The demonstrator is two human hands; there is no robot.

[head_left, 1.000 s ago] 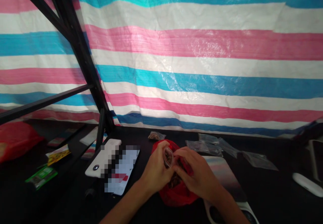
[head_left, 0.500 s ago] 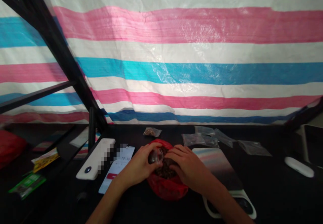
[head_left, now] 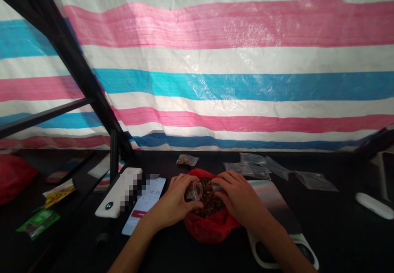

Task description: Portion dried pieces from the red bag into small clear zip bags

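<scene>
My left hand (head_left: pixel 184 193) is closed around a small clear plastic bag (head_left: pixel 194 191), whose mouth is rounded open and faces right. Brown dried bits (head_left: pixel 209 201) fill a red plastic bag (head_left: pixel 212 228) below both hands. My right hand (head_left: pixel 232 193) is at the red bag's right side, with its fingertips curled over the bits. A greyish, see-through thing shows at those fingertips, too blurred to name. Behind the red bag lies a small clear bag of brown bits (head_left: pixel 187 160).
Several flat clear bags (head_left: pixel 248 169) lie at the back right. A kitchen scale (head_left: pixel 277 207) stands under my right forearm. To the left are a phone (head_left: pixel 143 207), a white device (head_left: pixel 118 195), and green (head_left: pixel 40 223) and yellow packets (head_left: pixel 60 193). A white case (head_left: pixel 374 205) lies far right.
My right hand has drawn slightly right, away from my left hand, so more of the brown bits show between them. The left hand keeps hold of the clear bag. The view has shifted a little.
</scene>
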